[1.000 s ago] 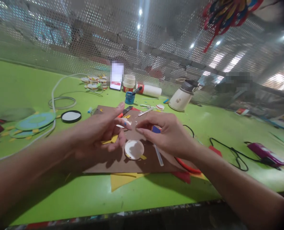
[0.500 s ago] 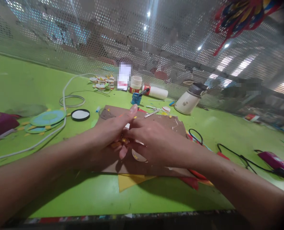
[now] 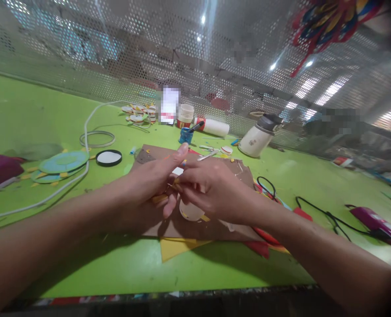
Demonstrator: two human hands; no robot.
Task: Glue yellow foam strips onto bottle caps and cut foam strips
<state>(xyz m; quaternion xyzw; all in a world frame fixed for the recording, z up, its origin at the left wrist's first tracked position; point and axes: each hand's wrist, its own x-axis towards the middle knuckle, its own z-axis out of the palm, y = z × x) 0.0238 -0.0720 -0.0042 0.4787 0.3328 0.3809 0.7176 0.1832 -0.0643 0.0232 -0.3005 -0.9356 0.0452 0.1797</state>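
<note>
The right hand (image 3: 215, 185), apart from the left hand (image 3: 147, 180) a second ago, is now meeting it, pinching a yellow piece (image 3: 176, 181); the left, half-curled, is gripping a yellow strip (image 3: 160, 199). Piece handling is apparently proceeding; the disc (image 3: 189, 212) is lying on the card (image 3: 182, 230).

The round white disc (image 3: 189, 211) is marked with yellow. The flat cardboard sheet (image 3: 178, 230) is coloured brown, the smooth tabletop (image 3: 126, 273) lime green. Flat round blue-green discs (image 3: 63, 161) are fringed with yellow.
</note>
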